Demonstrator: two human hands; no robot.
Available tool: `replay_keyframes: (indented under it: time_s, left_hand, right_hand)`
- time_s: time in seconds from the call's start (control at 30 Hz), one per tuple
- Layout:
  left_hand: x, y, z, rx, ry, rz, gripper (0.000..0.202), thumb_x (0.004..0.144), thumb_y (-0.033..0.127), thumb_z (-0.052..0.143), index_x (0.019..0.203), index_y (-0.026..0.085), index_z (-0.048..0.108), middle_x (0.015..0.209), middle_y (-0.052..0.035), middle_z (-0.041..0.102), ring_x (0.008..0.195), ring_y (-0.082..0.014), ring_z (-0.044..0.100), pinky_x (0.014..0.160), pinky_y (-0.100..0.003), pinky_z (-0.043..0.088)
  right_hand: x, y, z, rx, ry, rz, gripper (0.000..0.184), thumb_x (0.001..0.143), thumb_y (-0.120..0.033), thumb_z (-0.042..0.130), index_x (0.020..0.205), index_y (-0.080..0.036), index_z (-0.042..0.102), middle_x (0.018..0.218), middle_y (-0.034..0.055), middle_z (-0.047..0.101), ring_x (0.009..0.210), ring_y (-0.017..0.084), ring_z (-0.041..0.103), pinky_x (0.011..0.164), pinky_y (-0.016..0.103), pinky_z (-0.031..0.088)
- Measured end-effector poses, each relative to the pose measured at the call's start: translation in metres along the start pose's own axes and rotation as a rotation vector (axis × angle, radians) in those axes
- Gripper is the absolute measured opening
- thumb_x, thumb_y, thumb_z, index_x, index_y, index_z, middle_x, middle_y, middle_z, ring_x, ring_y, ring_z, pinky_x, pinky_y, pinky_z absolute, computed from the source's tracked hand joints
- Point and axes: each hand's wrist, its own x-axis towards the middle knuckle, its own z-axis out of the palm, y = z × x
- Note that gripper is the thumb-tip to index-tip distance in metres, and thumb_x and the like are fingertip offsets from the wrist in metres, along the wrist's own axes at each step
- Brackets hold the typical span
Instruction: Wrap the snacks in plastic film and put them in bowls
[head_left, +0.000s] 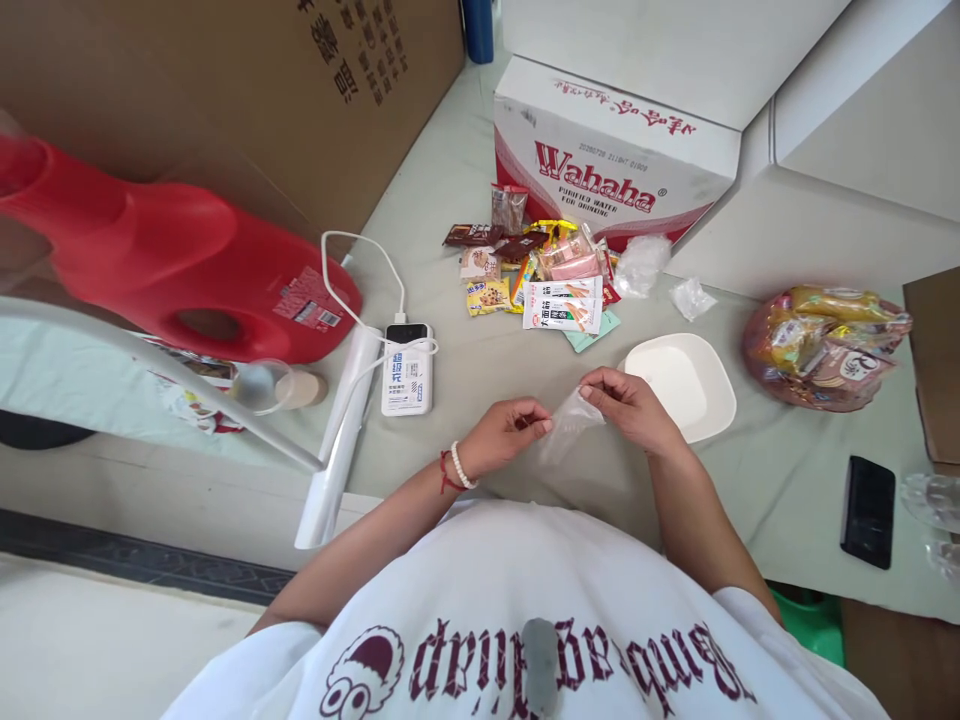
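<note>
Nearest us is our white shirt [600, 560], its dark blackletter-style writing upside down and partly covered. Our left hand [510, 432] and right hand [626, 400] each pinch, fingers closed, a clear plastic bag [571, 424] between them, just beside a white bowl [694, 395]. Beyond, we read "Wahaha® PURIFIED WATER FOR DRINKING" on a carton [615, 165], and "大面筋" on white snack packets [562, 304]; the power bank [407, 385] bears Chinese print too small for us.

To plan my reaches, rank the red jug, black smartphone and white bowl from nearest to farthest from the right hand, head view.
1. White bowl: just right of the right hand.
2. Black smartphone: farther right.
3. Red jug: far left.
</note>
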Motion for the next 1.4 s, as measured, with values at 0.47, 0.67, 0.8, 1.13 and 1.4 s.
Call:
replay_keyframes:
  time_s: [0.47, 0.67, 0.8, 1.13, 1.4]
  left_hand:
    - [-0.001, -0.015, -0.002, -0.245, 0.35, 0.014, 0.039, 0.083, 0.054, 0.074, 0.085, 0.019, 0.058, 0.077, 0.003, 0.056, 0.073, -0.0113, 0.05, 0.072, -0.025, 0.043]
    - [-0.007, -0.022, -0.016, -0.531, 0.442, -0.091, 0.044, 0.069, 0.048, 0.086, 0.08, 0.02, 0.054, 0.075, 0.0039, 0.057, 0.068, -0.0105, 0.055, 0.063, -0.022, 0.044]
    - [-0.013, -0.022, -0.025, -0.359, 0.441, -0.092, 0.04, 0.075, 0.051, 0.082, 0.08, 0.02, 0.058, 0.062, 0.0076, 0.046, 0.052, -0.0068, 0.036, 0.049, -0.021, 0.028]
    - [-0.013, -0.017, -0.033, -0.221, 0.109, -0.046, 0.04, 0.084, 0.053, 0.075, 0.102, 0.018, 0.067, 0.069, 0.0049, 0.052, 0.057, -0.0084, 0.046, 0.056, -0.023, 0.037]
    - [-0.024, -0.016, -0.038, -0.248, 0.264, 0.078, 0.042, 0.081, 0.041, 0.082, 0.112, 0.02, 0.064, 0.085, 0.0023, 0.056, 0.066, -0.0091, 0.054, 0.064, -0.024, 0.048]
  right_hand:
    - [-0.017, 0.035, 0.033, 0.106, 0.329, 0.052, 0.033, 0.085, -0.054, 0.07, 0.092, -0.021, 0.067, 0.072, -0.002, 0.06, 0.064, 0.013, 0.048, 0.06, 0.025, 0.04]
    - [-0.035, 0.038, 0.001, 0.074, 0.361, 0.147, 0.036, 0.08, -0.055, 0.074, 0.088, -0.02, 0.068, 0.065, -0.0036, 0.053, 0.059, 0.012, 0.041, 0.055, 0.025, 0.032]
    - [-0.05, 0.034, -0.02, -0.098, 0.284, 0.15, 0.035, 0.083, -0.055, 0.072, 0.088, -0.02, 0.071, 0.071, -0.0016, 0.059, 0.061, 0.012, 0.043, 0.056, 0.025, 0.033]
    - [-0.046, 0.02, -0.05, -0.493, 0.645, -0.227, 0.026, 0.092, -0.044, 0.066, 0.102, -0.021, 0.074, 0.098, 0.0051, 0.07, 0.076, 0.017, 0.064, 0.07, 0.032, 0.05]
    - [-0.01, 0.008, -0.048, -0.722, 0.747, -0.483, 0.026, 0.097, -0.041, 0.058, 0.108, -0.022, 0.072, 0.111, 0.0114, 0.067, 0.107, 0.027, 0.063, 0.095, 0.045, 0.051]
